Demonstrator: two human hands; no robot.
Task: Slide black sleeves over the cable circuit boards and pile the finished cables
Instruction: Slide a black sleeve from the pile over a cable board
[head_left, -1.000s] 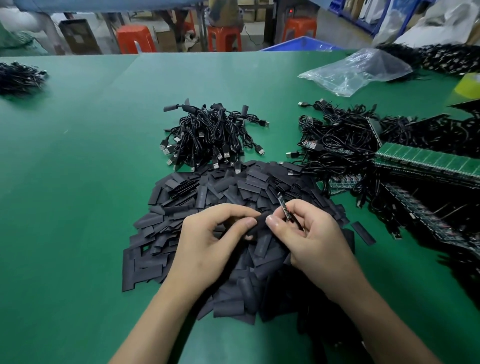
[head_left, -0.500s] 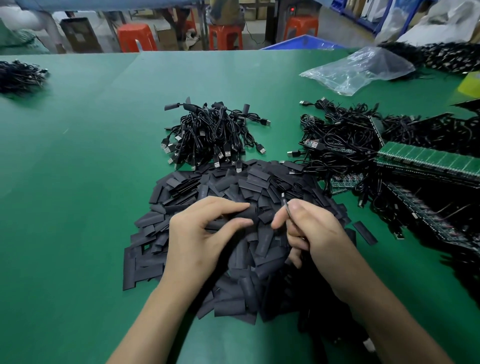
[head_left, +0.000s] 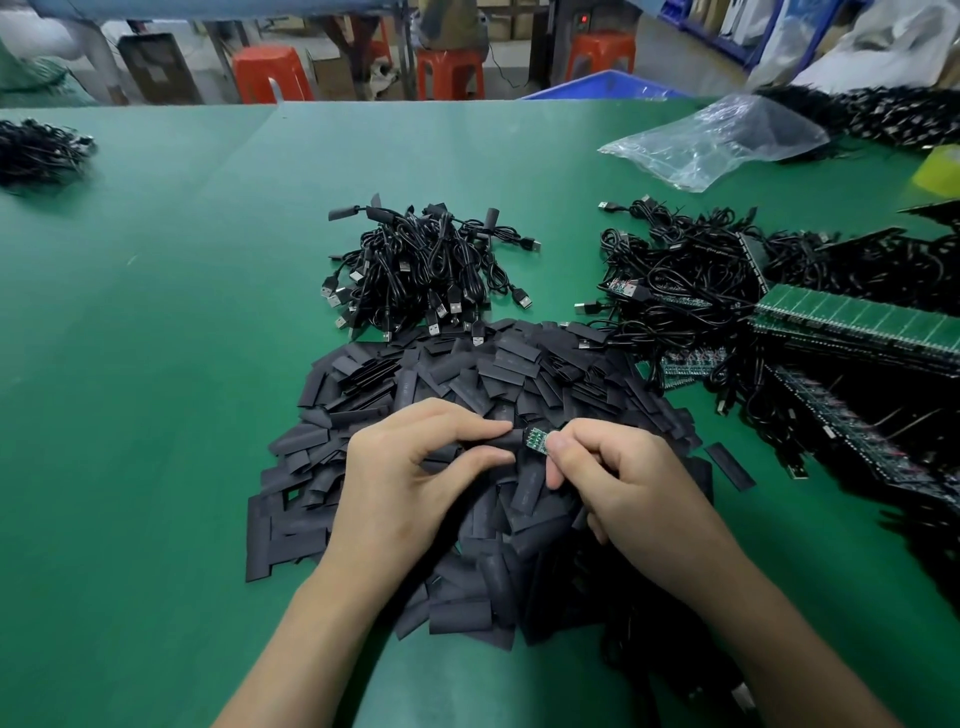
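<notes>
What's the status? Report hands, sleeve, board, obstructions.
Left hand holds black sleeve. Right hand pinches green circuit board, board at sleeve mouth, mostly exposed, not yet sleeved. Nothing between them.

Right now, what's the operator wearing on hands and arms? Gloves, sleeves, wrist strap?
Nothing visible. Left hand and right hand are bare: no gloves, finger cots or rings. Left forearm and right forearm are bare to the bottom edge of the picture: no sleeves, watch, wrist strap or markings.
</notes>
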